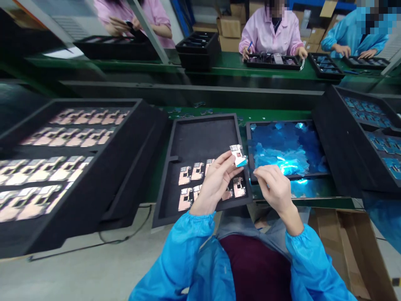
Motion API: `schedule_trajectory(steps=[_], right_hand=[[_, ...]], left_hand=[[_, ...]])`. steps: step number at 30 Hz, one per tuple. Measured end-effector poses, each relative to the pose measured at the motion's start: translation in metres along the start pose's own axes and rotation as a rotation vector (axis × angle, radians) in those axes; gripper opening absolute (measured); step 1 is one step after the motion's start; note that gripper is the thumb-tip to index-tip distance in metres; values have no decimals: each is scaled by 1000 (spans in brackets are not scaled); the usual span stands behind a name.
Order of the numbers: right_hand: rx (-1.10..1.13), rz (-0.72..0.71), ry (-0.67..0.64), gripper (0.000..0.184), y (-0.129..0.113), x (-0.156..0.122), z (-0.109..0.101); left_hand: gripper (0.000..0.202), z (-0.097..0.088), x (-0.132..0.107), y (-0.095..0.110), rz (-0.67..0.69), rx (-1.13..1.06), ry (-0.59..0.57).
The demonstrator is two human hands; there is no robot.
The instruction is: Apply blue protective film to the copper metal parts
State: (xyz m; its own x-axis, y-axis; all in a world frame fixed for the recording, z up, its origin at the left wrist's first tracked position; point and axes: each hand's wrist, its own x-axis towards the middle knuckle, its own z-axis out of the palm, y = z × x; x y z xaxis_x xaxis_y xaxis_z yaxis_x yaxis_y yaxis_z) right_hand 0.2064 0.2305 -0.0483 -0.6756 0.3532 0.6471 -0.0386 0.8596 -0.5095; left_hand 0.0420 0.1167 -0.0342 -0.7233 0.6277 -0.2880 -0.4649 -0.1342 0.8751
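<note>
My left hand (216,182) pinches a small metal part (237,154) with a blue film tab at its lower edge, held above the middle black tray (200,138). That tray holds several copper-coloured parts (191,173) in two rows along its near side. My right hand (274,186) is curled, fingers together, just right of the part, over the near edge of a tray (250,142) heaped with blue film pieces (282,146). What its fingers hold, if anything, I cannot make out.
A big black tray (131,125) with rows of copper parts fills the left. Black trays (344,138) with blue-filmed parts stack at the right. A cardboard box (344,238) sits low right. Across the green conveyor (238,62), people in pink and blue coats work at trays.
</note>
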Motion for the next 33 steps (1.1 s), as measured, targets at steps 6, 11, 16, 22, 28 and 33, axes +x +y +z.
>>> schedule_trajectory(steps=[6, 11, 16, 22, 28, 33], right_hand=[[6, 385, 167, 19, 39, 29, -1], [-386, 525, -53, 26, 103, 73, 14], [-540, 428, -99, 43, 111, 74, 20], [-414, 266, 57, 40, 80, 44, 14], [-165, 250, 16, 35, 32, 12, 9], [37, 285, 29, 37, 1, -3, 7]], left_hand=[[41, -61, -5, 26, 329, 145, 347], [45, -99, 0, 47, 383, 393, 373], [48, -81, 61, 45, 274, 554, 94], [35, -40, 140, 36, 213, 676, 11], [32, -36, 168, 29, 168, 838, -49], [22, -27, 188, 53, 398, 1384, -43]])
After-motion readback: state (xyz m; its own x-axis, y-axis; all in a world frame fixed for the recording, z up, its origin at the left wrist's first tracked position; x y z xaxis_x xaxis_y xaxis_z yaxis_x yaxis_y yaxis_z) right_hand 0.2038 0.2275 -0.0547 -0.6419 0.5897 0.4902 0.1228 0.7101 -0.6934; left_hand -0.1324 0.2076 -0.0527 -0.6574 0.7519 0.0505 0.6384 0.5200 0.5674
